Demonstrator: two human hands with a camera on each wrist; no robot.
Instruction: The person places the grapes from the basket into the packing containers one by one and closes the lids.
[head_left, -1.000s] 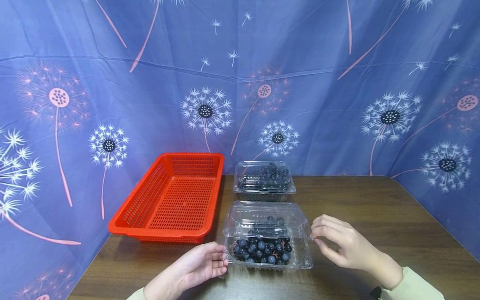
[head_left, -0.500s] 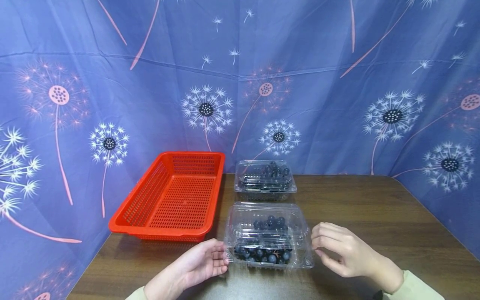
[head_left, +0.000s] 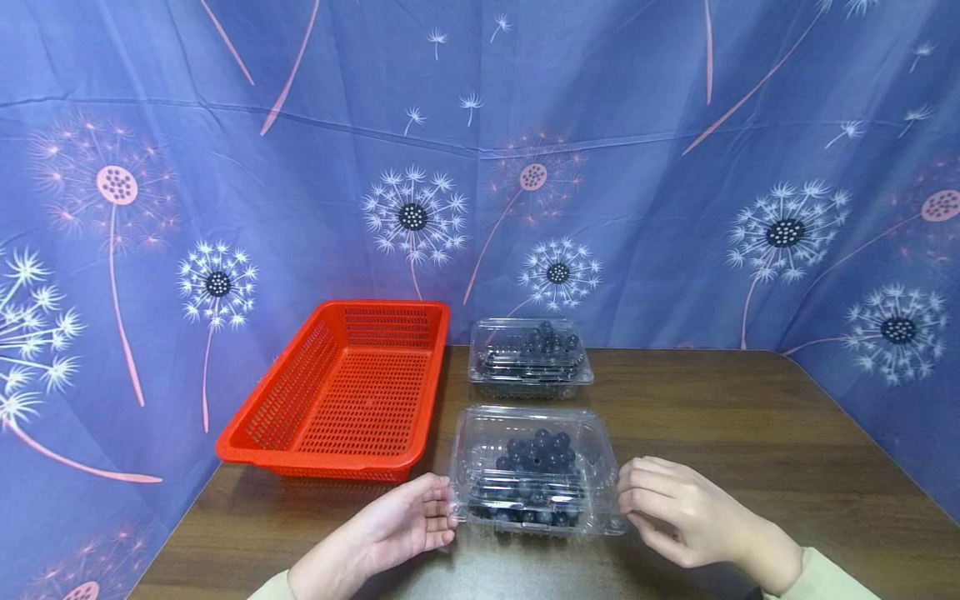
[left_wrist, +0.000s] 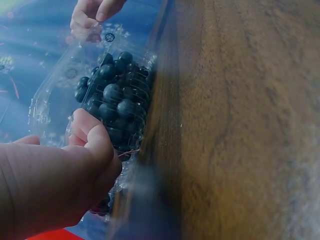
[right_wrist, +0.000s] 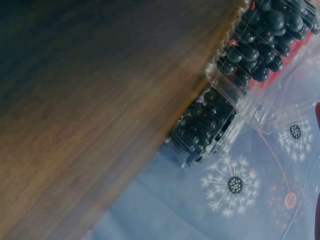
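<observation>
In the head view a clear plastic clamshell box (head_left: 600,467) with dark grapes (head_left: 542,454) inside stands on the table's near part. Its clear lid (left_wrist: 52,102) lies over the grapes, still at an angle to the tub in the left wrist view. My left hand (head_left: 405,525) is at the box's left front corner, thumb and fingers pinching the rim. At the opposite corner, my right hand (head_left: 686,508) pinches the lid's edge between thumb and curled fingers. The right wrist view shows the grapes (right_wrist: 257,42) through the tub's wall, but not clearly the right hand.
A red slotted plastic basket (head_left: 367,408) stands left of the box. Behind the box is a second lidded clamshell box (head_left: 528,375) with dark grapes. The brown wooden table (head_left: 720,400) meets a blue dandelion-print cloth (head_left: 645,208) at the back and sides.
The near box's lid has come down toward me over the grapes. My right hand has lowered slightly and moved in a little with it. My left hand has stayed at its corner.
</observation>
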